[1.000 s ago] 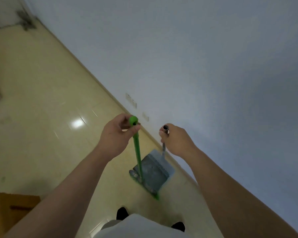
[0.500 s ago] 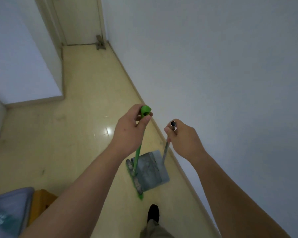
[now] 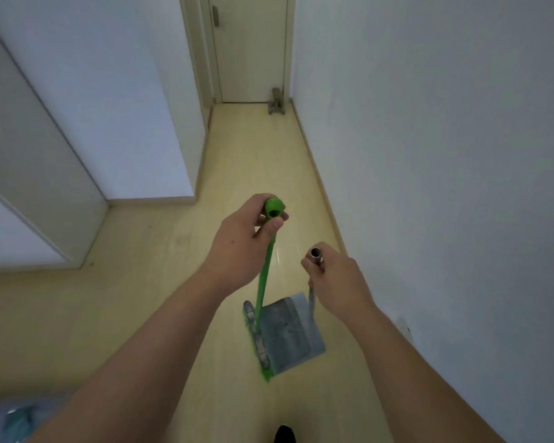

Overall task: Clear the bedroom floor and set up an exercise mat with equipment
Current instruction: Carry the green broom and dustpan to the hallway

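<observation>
Head view: our left hand (image 3: 240,247) curls round the top of a green broom (image 3: 264,282), its bristle head against the grey, ribbed dustpan (image 3: 288,337) by the yellow floor (image 3: 141,314); our right hand (image 3: 336,276) grips the dustpan's metal handle.

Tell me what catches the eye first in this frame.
The green broom stands out at centre, its top gripped by the left hand. Just right of it, the right hand holds the metal handle of a grey dustpan, low over the yellow floor beside the right wall.
</observation>
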`<state>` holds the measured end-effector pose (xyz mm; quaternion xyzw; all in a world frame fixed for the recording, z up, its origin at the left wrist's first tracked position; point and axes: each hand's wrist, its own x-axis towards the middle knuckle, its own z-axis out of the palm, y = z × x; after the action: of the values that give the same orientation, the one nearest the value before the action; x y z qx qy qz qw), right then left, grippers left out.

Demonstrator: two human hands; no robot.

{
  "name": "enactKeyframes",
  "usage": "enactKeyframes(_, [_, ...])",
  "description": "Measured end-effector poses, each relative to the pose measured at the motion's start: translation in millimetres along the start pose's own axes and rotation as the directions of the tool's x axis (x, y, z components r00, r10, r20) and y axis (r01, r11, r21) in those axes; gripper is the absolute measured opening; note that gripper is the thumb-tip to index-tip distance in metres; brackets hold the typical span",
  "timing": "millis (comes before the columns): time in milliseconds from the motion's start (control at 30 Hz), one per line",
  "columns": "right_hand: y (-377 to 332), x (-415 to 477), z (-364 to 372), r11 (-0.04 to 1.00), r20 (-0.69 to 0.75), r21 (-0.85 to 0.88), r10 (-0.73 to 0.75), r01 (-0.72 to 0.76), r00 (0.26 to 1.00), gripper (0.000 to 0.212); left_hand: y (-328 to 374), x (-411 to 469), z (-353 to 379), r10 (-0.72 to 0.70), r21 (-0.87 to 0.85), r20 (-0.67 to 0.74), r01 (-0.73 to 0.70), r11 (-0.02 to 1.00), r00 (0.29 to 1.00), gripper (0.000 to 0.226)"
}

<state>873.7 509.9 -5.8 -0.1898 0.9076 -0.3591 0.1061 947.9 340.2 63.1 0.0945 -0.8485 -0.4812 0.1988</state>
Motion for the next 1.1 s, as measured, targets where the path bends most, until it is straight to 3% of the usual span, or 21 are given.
enactKeyframes(300, [-55, 227, 22, 0.991, 0.034, -0.114, -0.066, 0.07, 0.997, 0.009, -87, 189, -50, -0.057, 0.007, -0.104, 0.058, 0.998, 0.993, 0.015])
enactKeyframes(533, [-100, 408, 45, 0.989, -0.002, -0.148, -0.001, 0.001, 1.0, 0.01, -165, 370, -100, -0.041, -0.037, -0.078, 0.038, 0.999, 0.996, 0.015])
enactKeyframes(800, [-133, 591, 40, 0.999, -0.104, -0.045, 0.026, -0.03, 0.994, 0.013, -229, 571, -121, -0.004, -0.008, -0.044, 0.003, 1.0, 0.999, 0.015])
enactKeyframes(1100, [-130, 856, 39, 0.999, -0.092, 0.031, -0.006, 0.009, 0.996, 0.009, -307, 820, -102, -0.001, 0.073, -0.049, 0.005, 0.997, 0.999, 0.016])
